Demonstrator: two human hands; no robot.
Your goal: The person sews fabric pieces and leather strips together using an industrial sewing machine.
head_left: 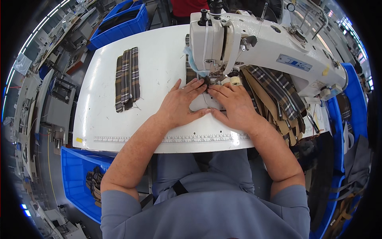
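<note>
In the head view, the needle area of the sewing machine is the hardest part to read: the machine's head overhangs it from the far side and the fingers close round it from the near side, so the needle tip cannot be made out. A small dark piece of fabric shows there, mostly covered by fingertips. A plaid strip lies left of the machine's head, partly hidden by it and by a light-blue scrap; its near end disappears at the left fingers, and whether it joins the dark piece is unclear.

The left hand lies palm down, fingers stretched toward the needle, thumb well apart from them. The right hand mirrors it, fingertips at the dark piece's right side. The two thumb tips point at each other, nearly touching. Both hands look spread rather than clenched, but whether either grip pinches the fabric or merely presses it, I cannot tell.

On the white table, another plaid piece lies flat toward the left edge, loose threads at its near end. A ruler strip runs along the near edge, partly covered by the left forearm. By the right edge, a stack of plaid and tan pieces goes partly under the machine's arm. Below the left near corner, a blue bin is partly hidden by the table.
</note>
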